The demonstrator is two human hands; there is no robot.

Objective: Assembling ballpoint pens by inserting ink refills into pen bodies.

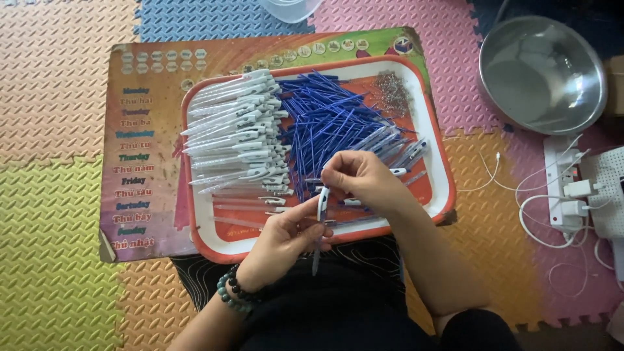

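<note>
both hands (pixel 322 208) pinched shut on a slim white-and-blue plastic pen (pixel 321 214) above smooth orange-rimmed tray (pixel 434 140)

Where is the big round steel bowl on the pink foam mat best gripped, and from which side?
Grip the steel bowl at its thin upturned rim, from the left, the side toward the tray. It sits upright and open, and the power strip with white cables crowds its near side.

Bare forearms, no sleeves; left wrist w/ dark bead bracelets (pixel 235 292); black clothing (pixel 338 305) on lap.
</note>
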